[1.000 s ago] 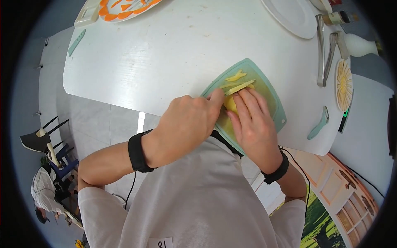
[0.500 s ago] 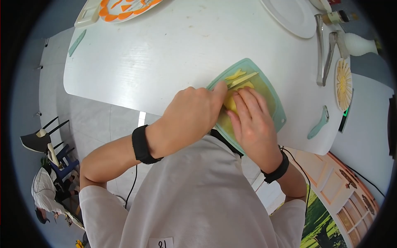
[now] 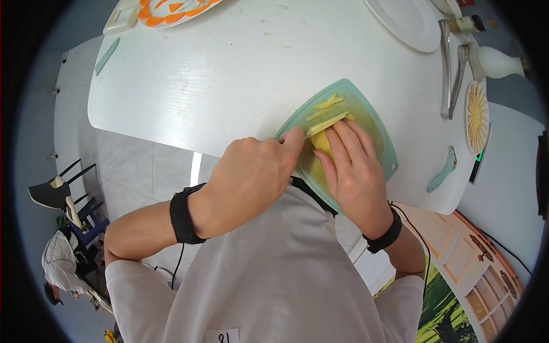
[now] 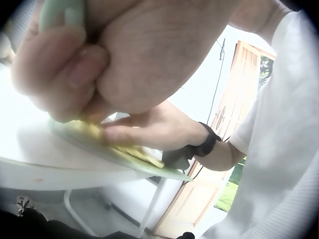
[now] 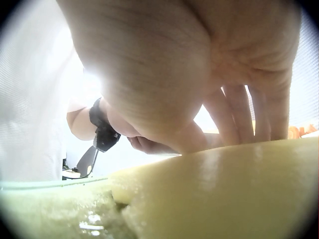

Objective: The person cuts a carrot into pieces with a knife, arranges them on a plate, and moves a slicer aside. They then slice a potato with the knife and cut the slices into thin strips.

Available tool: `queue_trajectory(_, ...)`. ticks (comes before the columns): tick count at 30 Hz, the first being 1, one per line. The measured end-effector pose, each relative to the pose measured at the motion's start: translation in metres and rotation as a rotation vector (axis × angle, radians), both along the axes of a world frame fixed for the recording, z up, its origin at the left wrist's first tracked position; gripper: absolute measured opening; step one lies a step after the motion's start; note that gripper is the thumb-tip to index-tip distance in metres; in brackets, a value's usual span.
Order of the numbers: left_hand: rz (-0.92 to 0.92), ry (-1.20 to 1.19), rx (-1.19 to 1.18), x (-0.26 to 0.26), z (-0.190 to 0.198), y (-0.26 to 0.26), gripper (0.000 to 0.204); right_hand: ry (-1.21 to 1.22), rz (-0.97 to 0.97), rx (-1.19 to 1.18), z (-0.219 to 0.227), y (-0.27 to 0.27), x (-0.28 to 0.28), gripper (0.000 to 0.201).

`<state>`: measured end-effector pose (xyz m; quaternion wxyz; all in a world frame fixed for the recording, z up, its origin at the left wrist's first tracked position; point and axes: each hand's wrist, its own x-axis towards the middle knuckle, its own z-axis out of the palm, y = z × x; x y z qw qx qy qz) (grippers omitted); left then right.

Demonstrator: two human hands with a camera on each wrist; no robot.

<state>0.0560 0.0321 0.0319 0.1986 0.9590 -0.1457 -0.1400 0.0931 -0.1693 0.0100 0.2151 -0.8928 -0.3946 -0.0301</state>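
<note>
My left hand (image 3: 246, 177) grips a knife; its pale green handle (image 4: 62, 15) sticks out of the fist in the left wrist view. The blade (image 3: 327, 123) lies across a peeled yellow potato (image 3: 322, 144), close by the right fingertips. With fingers on top and thumb at the near side, my right hand (image 3: 355, 171) holds the potato on a green cutting board (image 3: 384, 137). In the right wrist view the potato (image 5: 234, 189) fills the foreground, its surface wet. Cut yellow strips (image 3: 329, 102) lie on the board beyond the blade.
A green-handled peeler (image 3: 441, 171) and metal tongs (image 3: 446, 74) lie at the right, near a plate of pale strips (image 3: 476, 117). A white plate (image 3: 403, 23) stands at the back right, a plate with orange slices (image 3: 154, 22) at the back left.
The left hand pushed the knife forward, then drew it back toward the lower left, blade still at the potato. The right hand keeps its place on the potato.
</note>
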Motion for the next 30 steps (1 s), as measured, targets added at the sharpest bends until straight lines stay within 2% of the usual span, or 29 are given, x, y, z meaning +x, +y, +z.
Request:
queue_trajectory(9, -0.029, -0.031, 0.025, 0.0, -0.002, 0.001, 0.019, 0.01, 0.005, 0.004, 0.0, 0.0, 0.0, 0.044)
queue_trajectory(18, -0.028, 0.054, -0.025, 0.02, -0.007, -0.006, 0.021, 0.004, 0.012, 0.005, 0.001, 0.0, 0.001, 0.043)
queue_trajectory(30, -0.005, 0.034, 0.013, 0.003, -0.004, -0.003, 0.022, -0.015, 0.021, -0.011, 0.001, -0.001, 0.001, 0.042)
